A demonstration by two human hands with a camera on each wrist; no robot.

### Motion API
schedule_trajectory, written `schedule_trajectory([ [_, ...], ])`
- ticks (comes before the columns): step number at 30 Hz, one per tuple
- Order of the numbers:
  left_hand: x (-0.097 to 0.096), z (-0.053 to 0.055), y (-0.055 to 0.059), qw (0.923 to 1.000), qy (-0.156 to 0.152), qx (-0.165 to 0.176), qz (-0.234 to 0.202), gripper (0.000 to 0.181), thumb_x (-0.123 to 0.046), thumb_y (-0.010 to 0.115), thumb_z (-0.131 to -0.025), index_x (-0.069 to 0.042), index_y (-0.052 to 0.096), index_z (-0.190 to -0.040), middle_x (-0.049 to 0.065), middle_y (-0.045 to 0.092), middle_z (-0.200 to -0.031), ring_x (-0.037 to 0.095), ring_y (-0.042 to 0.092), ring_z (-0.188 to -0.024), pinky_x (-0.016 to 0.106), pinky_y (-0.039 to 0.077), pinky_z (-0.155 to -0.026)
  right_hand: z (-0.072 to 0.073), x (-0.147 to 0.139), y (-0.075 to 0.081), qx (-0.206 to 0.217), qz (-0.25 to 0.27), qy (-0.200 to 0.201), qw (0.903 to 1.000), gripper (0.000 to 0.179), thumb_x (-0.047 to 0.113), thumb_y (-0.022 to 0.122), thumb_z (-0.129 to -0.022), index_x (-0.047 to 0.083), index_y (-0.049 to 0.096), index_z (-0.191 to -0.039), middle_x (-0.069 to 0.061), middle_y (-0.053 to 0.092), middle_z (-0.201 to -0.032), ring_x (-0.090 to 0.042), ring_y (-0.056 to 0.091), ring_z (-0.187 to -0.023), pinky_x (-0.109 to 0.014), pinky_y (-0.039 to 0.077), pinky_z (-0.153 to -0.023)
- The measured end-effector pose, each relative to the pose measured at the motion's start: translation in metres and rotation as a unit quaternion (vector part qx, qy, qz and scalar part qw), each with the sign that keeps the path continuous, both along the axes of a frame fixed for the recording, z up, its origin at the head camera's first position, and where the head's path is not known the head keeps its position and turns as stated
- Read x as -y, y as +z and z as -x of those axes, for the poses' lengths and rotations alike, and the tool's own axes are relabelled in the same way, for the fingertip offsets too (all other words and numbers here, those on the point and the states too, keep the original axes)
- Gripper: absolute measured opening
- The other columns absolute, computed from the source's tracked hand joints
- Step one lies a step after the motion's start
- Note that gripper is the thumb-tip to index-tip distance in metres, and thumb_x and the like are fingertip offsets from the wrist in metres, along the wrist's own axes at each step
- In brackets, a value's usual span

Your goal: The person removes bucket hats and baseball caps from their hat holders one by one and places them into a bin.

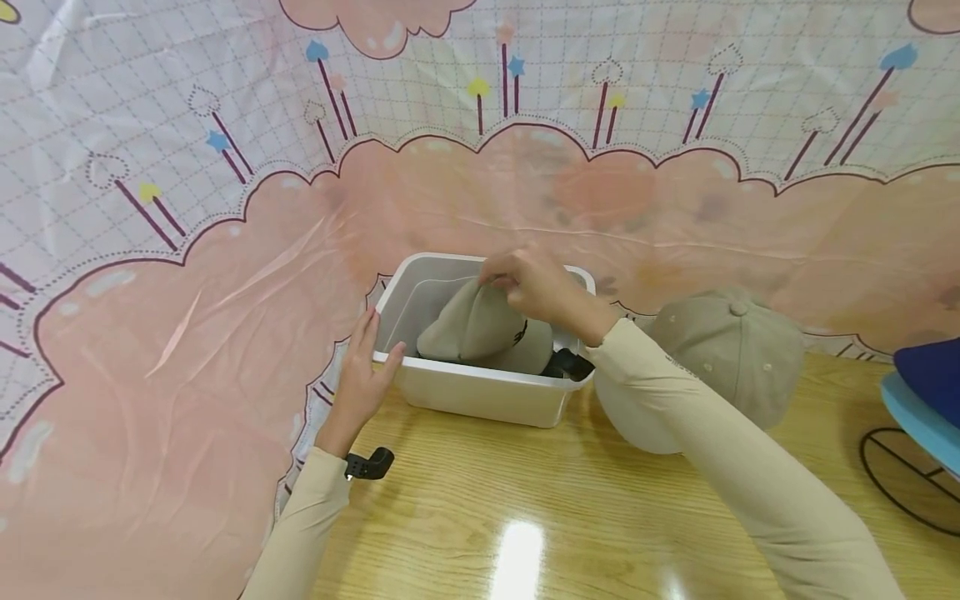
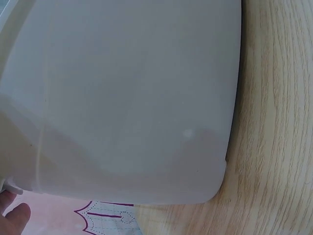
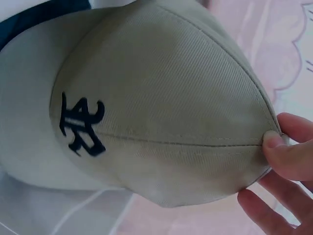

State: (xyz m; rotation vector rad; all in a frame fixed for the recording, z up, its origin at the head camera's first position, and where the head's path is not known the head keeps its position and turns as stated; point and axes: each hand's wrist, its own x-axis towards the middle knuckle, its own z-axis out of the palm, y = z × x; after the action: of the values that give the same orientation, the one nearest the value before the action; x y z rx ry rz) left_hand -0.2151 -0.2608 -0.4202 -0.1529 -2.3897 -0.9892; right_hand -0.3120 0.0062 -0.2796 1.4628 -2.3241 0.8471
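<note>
Inside a white plastic bin is a khaki baseball cap with dark embroidered lettering on its front. My right hand pinches the crown's top between thumb and fingers, as the right wrist view shows close up on the cap. My left hand rests on the bin's left end, fingers along the rim and thumb over the front corner. In the left wrist view the bin's outer wall fills most of the picture, with fingertips at the lower left.
A second khaki cap stands on the wooden table right of the bin, partly behind my right forearm. At the far right, blue headwear sits over a black wire stand. A patterned pink cloth hangs behind.
</note>
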Motion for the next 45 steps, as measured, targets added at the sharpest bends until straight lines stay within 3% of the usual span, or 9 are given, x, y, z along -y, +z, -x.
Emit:
schedule_trajectory([
  [9,-0.003,0.001,-0.001,1.0,-0.004,0.005,-0.005,0.071,-0.033,0.057,-0.093,0.005,0.029,-0.145,0.011,0.024,-0.153,0.032,0.023,-0.139,0.053,0.023,-0.109,0.002,0.011,-0.024,0.049,-0.026,-0.015,0.9984,0.035,-0.021,0.051,-0.078,0.002,0.075,-0.09,-0.008,0.072,-0.09,-0.018,0.065,-0.082,-0.029,0.048,-0.068],
  [14,-0.005,0.002,-0.002,1.0,-0.005,0.003,-0.008,0.07,-0.032,0.057,-0.093,0.006,0.029,-0.145,0.011,0.024,-0.153,0.032,0.023,-0.139,0.054,0.024,-0.108,0.001,0.018,-0.029,0.046,-0.065,-0.022,0.9966,0.036,-0.019,0.051,-0.08,0.001,0.072,-0.102,-0.011,0.069,-0.108,-0.021,0.064,-0.099,-0.028,0.049,-0.075],
  [20,-0.007,0.002,0.0,0.9999,-0.007,0.003,-0.008,0.07,-0.031,0.057,-0.093,0.006,0.029,-0.145,0.011,0.023,-0.154,0.032,0.023,-0.139,0.053,0.023,-0.109,-0.004,0.016,-0.035,0.082,-0.186,-0.034,0.9786,0.043,-0.009,0.056,-0.08,0.004,0.066,-0.119,-0.007,0.064,-0.12,-0.023,0.06,-0.105,-0.032,0.049,-0.083],
  [25,-0.008,0.001,0.002,1.0,-0.007,0.005,-0.005,0.07,-0.032,0.057,-0.093,0.006,0.028,-0.145,0.013,0.022,-0.154,0.034,0.023,-0.138,0.055,0.024,-0.108,-0.007,0.01,-0.038,0.129,-0.224,-0.032,0.9655,0.036,0.001,0.063,-0.085,0.005,0.065,-0.12,-0.008,0.063,-0.121,-0.028,0.057,-0.112,-0.04,0.046,-0.094],
  [39,-0.002,0.0,0.001,1.0,0.002,0.0,0.004,0.069,-0.03,0.058,-0.093,0.005,0.028,-0.145,0.014,0.024,-0.153,0.035,0.025,-0.138,0.055,0.025,-0.107,-0.015,0.003,-0.021,0.117,-0.226,0.001,0.9671,0.034,0.011,0.066,-0.088,0.003,0.064,-0.12,-0.009,0.062,-0.123,-0.028,0.057,-0.112,-0.039,0.045,-0.094],
  [45,-0.002,-0.001,0.002,1.0,-0.001,0.005,-0.002,0.07,-0.029,0.059,-0.093,0.005,0.029,-0.145,0.014,0.024,-0.153,0.035,0.024,-0.138,0.055,0.024,-0.108,-0.018,-0.011,-0.01,0.104,-0.216,-0.009,0.9707,0.032,0.01,0.064,-0.088,0.004,0.064,-0.119,-0.01,0.061,-0.124,-0.028,0.053,-0.118,-0.041,0.042,-0.098],
])
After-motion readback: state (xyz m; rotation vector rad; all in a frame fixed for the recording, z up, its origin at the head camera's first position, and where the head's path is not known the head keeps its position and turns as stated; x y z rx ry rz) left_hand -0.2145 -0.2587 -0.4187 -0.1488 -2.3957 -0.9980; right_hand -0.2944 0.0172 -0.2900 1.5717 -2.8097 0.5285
